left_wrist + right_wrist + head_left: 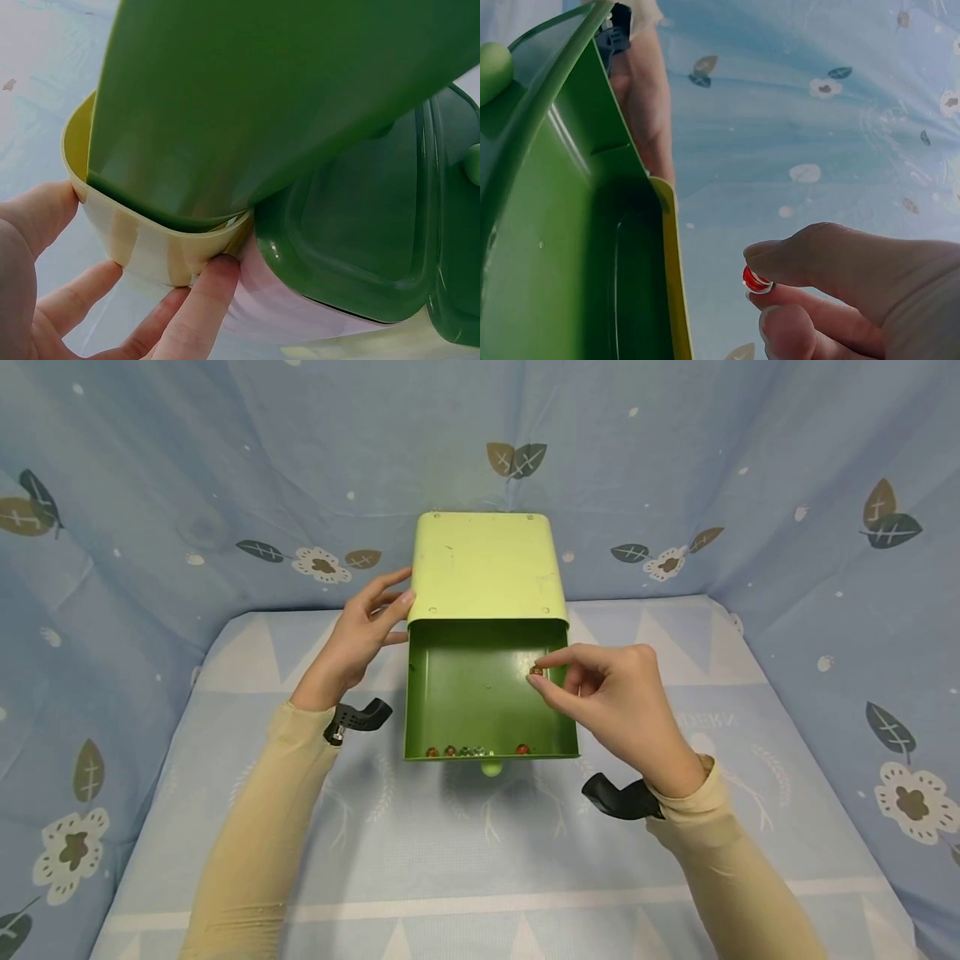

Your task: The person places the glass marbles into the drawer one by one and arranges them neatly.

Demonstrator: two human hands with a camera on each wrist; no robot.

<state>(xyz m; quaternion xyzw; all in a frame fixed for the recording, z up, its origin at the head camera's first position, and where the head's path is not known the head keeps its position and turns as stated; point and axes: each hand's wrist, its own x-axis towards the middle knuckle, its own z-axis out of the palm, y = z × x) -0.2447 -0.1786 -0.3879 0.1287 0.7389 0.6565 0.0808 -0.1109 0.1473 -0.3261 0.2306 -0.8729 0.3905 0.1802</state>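
Note:
A drawer unit (487, 568) with a pale yellow-green top has its green drawer (487, 693) pulled out. Several small glass marbles (450, 750) lie along the drawer's front wall, reddish and clear ones among them. My left hand (356, 635) rests its fingertips against the unit's left side; in the left wrist view its spread fingers (206, 307) touch the yellow casing beside the drawer. Over the right part of the drawer, my right hand (611, 697) pinches a red marble (757, 280) with white streaks between thumb and index finger.
Lower green drawer fronts (352, 217) of the unit show shut in the left wrist view. A light green round knob (491, 768) sticks out from the open drawer's front. Blue patterned cloth (480, 435) hangs behind and at both sides of the patterned table surface (480, 868).

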